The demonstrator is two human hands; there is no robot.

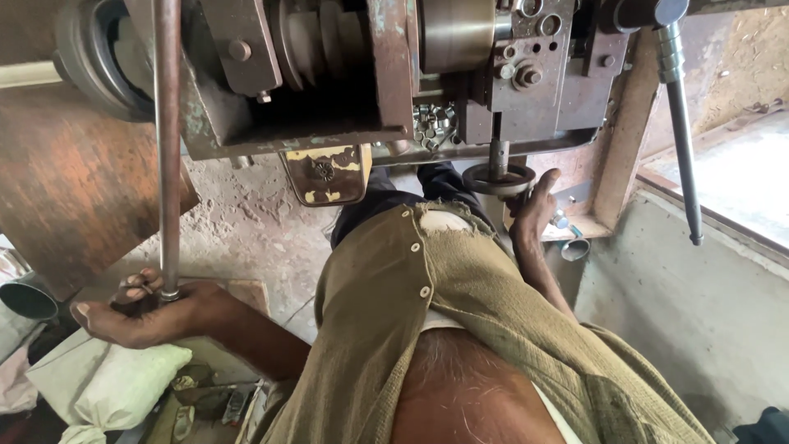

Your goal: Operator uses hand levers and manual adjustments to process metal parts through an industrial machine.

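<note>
I look down on a long steel rod (168, 140) that runs from the top of the frame to the near left, where my left hand (140, 308) cups its lower end, fingers curled around the tip from below so the bar stays steady and lined up with the machine. On the right, my right hand (532, 210) reaches forward to a small dark handwheel (498, 178) under the machine, the thumb and fingers closed on its rim, the placing that lets the wheel be turned while the other hand keeps the bar in place. Behind both stands an old, rust-stained lathe-like machine (345, 74), its stepped pulley (316, 41) showing through an open housing and a heap of small bright metal pieces (433, 125) lying in its tray, just left of the wheel's shaft. A long lever (682, 140) hangs down at the far right. A worn olive shirt (460, 329) fills the near centre. A white sack (115, 382) lies near left, on the dusty floor (255, 222).
</note>
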